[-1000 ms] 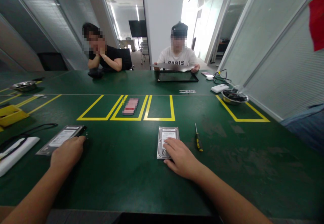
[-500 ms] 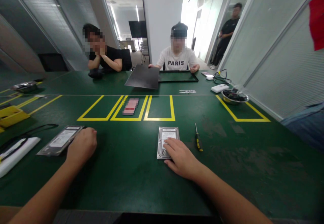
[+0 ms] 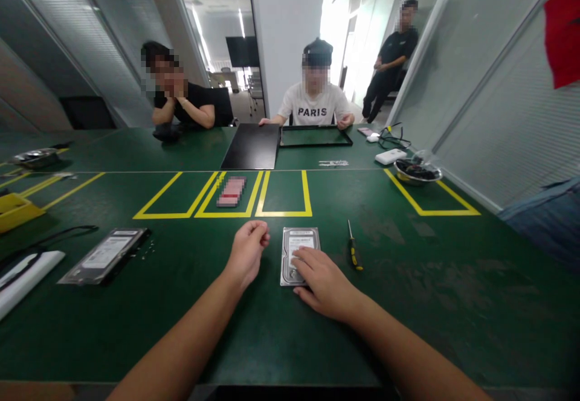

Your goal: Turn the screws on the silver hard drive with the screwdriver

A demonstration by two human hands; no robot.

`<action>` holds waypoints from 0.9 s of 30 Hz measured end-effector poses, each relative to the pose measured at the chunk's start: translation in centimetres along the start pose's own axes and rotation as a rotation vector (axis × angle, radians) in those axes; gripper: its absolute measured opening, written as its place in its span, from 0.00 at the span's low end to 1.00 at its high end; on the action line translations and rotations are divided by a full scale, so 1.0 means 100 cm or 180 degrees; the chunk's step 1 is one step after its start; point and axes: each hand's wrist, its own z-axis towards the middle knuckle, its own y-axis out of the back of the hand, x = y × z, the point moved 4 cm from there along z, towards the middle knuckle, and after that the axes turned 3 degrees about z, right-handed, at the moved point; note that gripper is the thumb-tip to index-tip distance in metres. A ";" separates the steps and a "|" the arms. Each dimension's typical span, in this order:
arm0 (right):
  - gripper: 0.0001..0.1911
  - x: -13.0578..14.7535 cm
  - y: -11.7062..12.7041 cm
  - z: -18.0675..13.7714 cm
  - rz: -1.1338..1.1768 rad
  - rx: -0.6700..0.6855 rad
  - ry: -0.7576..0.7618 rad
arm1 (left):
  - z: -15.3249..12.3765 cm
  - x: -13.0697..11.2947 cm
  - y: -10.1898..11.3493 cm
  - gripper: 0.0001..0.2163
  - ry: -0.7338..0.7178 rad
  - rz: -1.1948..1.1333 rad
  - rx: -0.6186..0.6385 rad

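Note:
A silver hard drive (image 3: 287,262) with a white label lies flat on the green table, label up. My right hand (image 3: 319,280) rests over its right side, fingers stretched across the label and thumb by the near edge. Just left of this drive, my left hand (image 3: 249,250) hovers with thumb and fingertips pinched together; whatever they hold is too small or hidden to make out. Farther left lies a second hard drive (image 3: 106,255), and beside it a scatter of tiny shiny pieces (image 3: 147,250), perhaps screws. A black and yellow screwdriver (image 3: 354,253) lies to the right of my right hand.
Yellow tape outlines (image 3: 283,213) mark the table, with a pink blurred object (image 3: 231,192) in one. A metal bowl of dark parts (image 3: 417,174) stands back right. Across the table, a person handles a black panel (image 3: 251,147) and a black frame (image 3: 316,144). A white case (image 3: 31,280) lies left.
My left hand has moved right from the left hard drive to beside the other one, uncovering the tiny pieces. My right hand stays put. The person opposite has lowered the black panel.

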 end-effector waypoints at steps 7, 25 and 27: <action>0.28 -0.001 -0.001 0.000 -0.0046 0.0047 -0.0036 | 0.008 0.027 -0.017 0.09 0.0109 -0.0243 -0.0031; 0.28 -0.001 0.001 0.001 -0.0005 0.0032 0.0000 | 0.007 0.032 -0.006 0.08 -0.0119 0.0365 0.0604; 0.28 -0.001 0.001 0.001 0.0007 0.0038 0.0013 | 0.006 0.029 -0.005 0.08 -0.0157 0.0495 0.0603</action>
